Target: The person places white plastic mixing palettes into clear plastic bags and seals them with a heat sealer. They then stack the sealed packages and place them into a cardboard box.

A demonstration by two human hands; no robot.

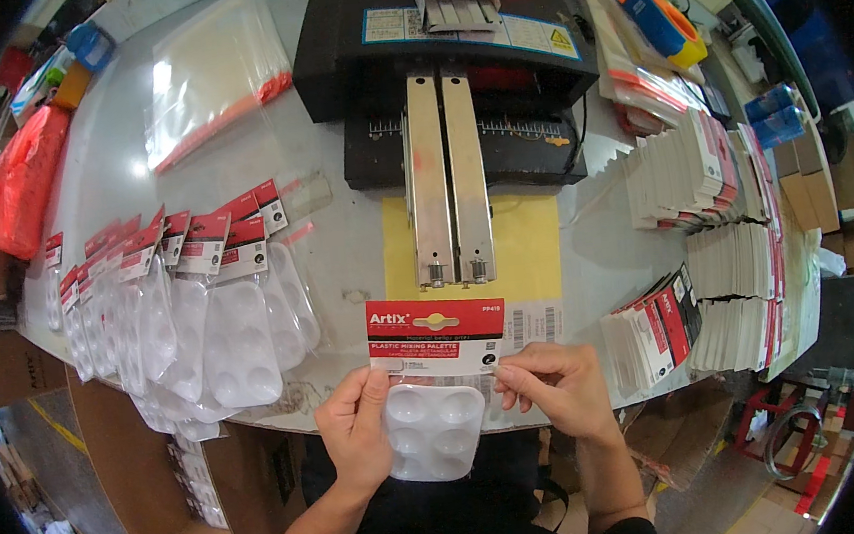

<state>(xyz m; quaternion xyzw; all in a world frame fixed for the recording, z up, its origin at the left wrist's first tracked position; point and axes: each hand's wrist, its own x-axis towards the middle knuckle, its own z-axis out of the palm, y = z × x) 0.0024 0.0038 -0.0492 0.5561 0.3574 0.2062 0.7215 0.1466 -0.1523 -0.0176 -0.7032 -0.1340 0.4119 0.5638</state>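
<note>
Between my hands is a white plastic mixing palette (435, 432) with round wells, in a clear bag under a red, black and white header card (437, 335). My left hand (357, 427) pinches the card's lower left corner, thumb on top. At its lower right corner, my right hand (557, 388) grips the edge between thumb and fingers. Just beyond the card stands a black electric stapling machine (448, 54). Its two long metal staple arms (448, 182) point toward me, over a yellow sheet (530, 244) on the table.
Bagged palettes with header cards (241, 342) overlap along the table's front left edge. Stacks of header cards (731, 262) stand at right, with a looser bunch (650, 332) nearer me. Clear plastic bags (220, 72) lie at back left. A yellow and blue tape dispenser (659, 19) sits at back right. Below left is an open cardboard box (149, 469).
</note>
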